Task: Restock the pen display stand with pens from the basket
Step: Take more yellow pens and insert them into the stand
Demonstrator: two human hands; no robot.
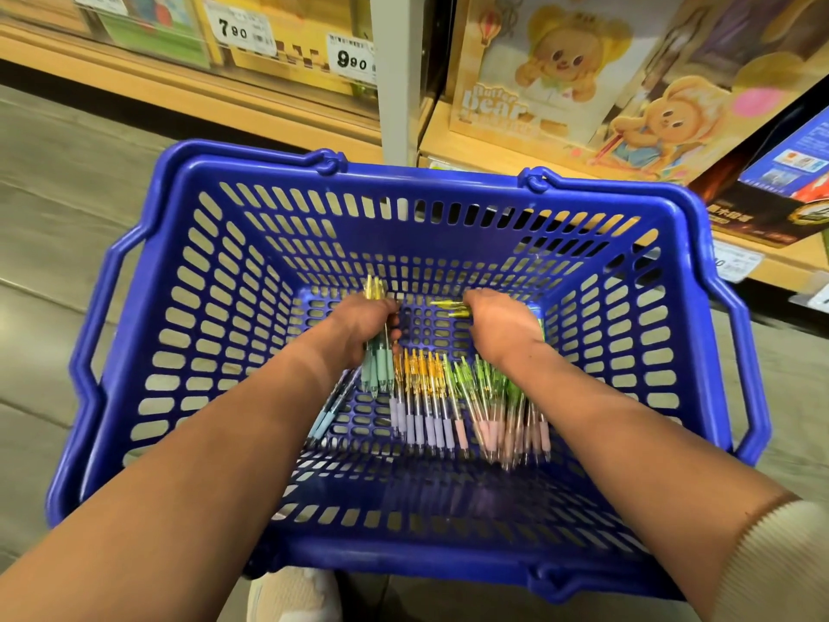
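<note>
In the blue slotted plastic basket (403, 237) our left hand (359, 327) clutches a bundle of teal-gripped pens (379, 365) — our right hand (504, 327) pinches yellow-capped pens (453, 309), presumably to add.

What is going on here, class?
A person reaches both hands into a blue basket beside shop shelves. The left hand grips a bunch of green-grip pens; the right hand pinches yellow-topped pens. Other loose pens lie on the basket floor. No display stand is in view.
</note>
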